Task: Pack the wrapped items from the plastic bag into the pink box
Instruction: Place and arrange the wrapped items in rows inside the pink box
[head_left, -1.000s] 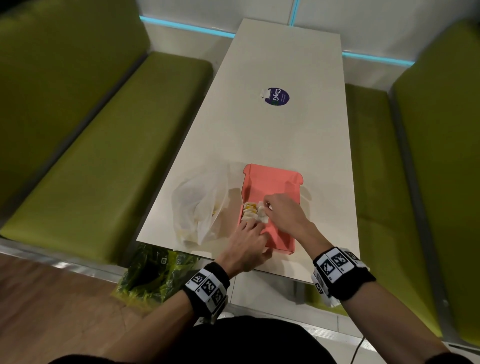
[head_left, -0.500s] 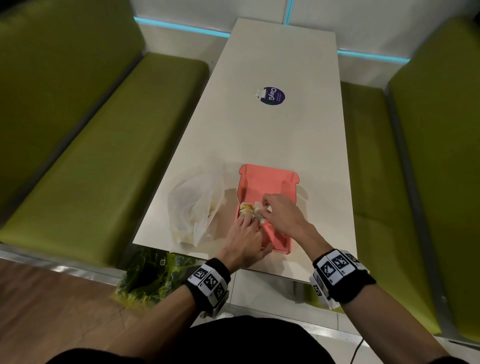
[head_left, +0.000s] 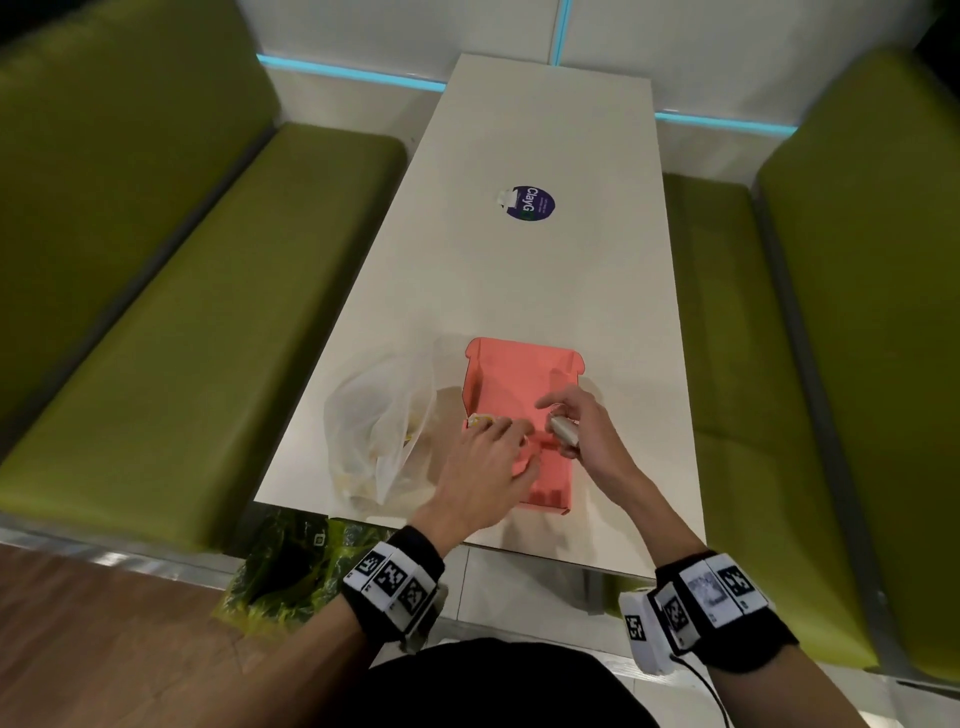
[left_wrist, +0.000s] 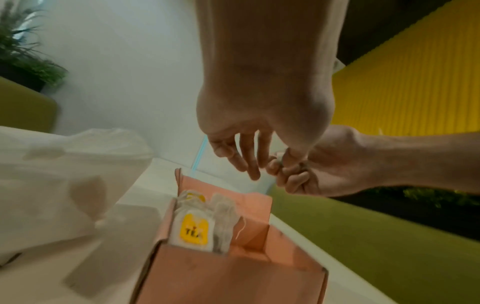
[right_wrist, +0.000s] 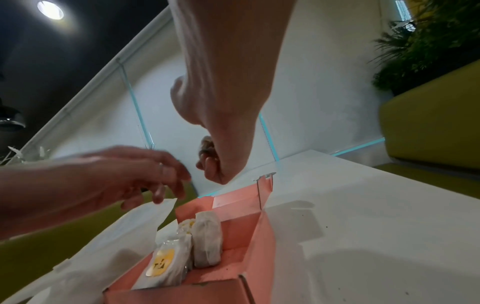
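Your right grip (head_left: 579, 434) curls round a wrapped item (head_left: 565, 432) above the pink box (head_left: 524, 364); your left grip (head_left: 485, 460) hovers loose-fingered, holding nothing, beside it.

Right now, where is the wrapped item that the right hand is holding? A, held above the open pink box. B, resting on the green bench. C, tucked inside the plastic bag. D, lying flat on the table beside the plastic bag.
A: the right hand grips a wrapped item above the open pink box, where other wrapped packets already stand; the plastic bag lies apart, left of the box.
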